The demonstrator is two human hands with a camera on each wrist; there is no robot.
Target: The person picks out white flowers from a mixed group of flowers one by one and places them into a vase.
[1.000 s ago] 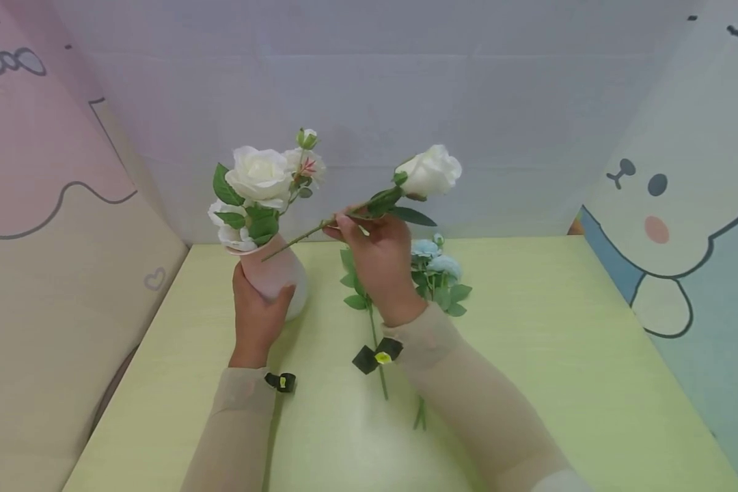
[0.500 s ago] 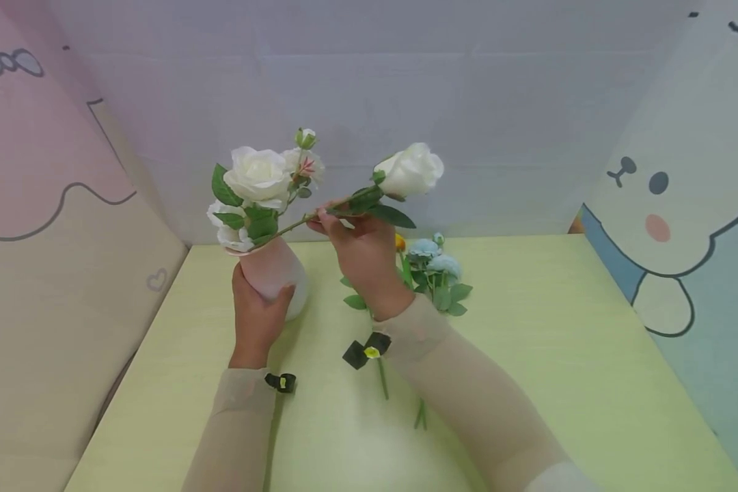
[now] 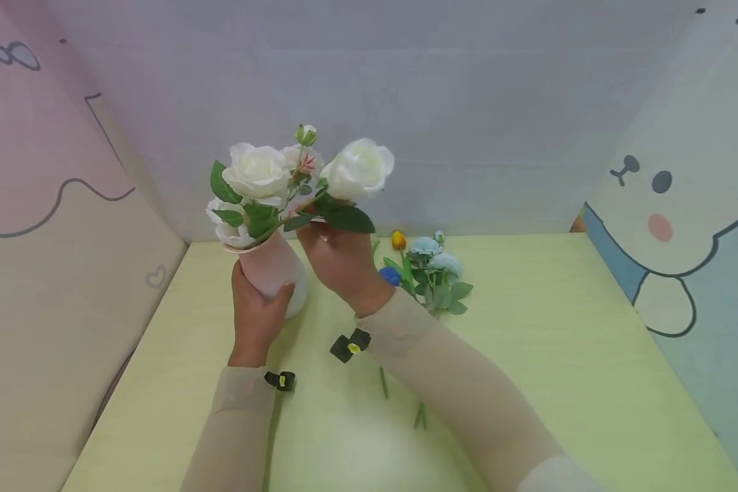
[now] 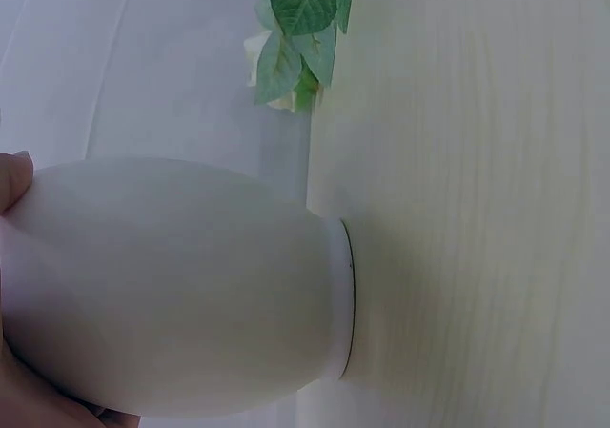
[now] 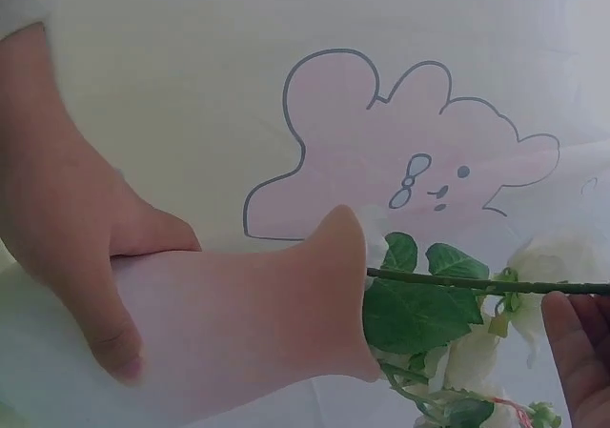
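A pale pink-to-white vase (image 3: 273, 270) stands on the table, gripped around its side by my left hand (image 3: 255, 321). Several white roses (image 3: 257, 174) with green leaves and a small bud fill its mouth. My right hand (image 3: 344, 263) pinches the stem of another white rose (image 3: 359, 169), its bloom tilted up and to the right. In the right wrist view the lower end of that stem (image 5: 434, 278) runs inside the rim of the vase (image 5: 257, 323). The left wrist view shows the vase's base (image 4: 338, 299) on the tabletop.
Right of the vase, partly behind my right arm, lie light blue flowers (image 3: 445, 265), an orange tulip (image 3: 398, 239) and a dark blue flower (image 3: 390, 275). Their stems point toward me. Cartoon-printed panels (image 3: 658, 205) border the yellow-green table (image 3: 559, 355).
My right hand has moved left with the white rose, bringing its stem end into the vase mouth. The orange and blue flowers have come into view. My left hand keeps holding the vase.
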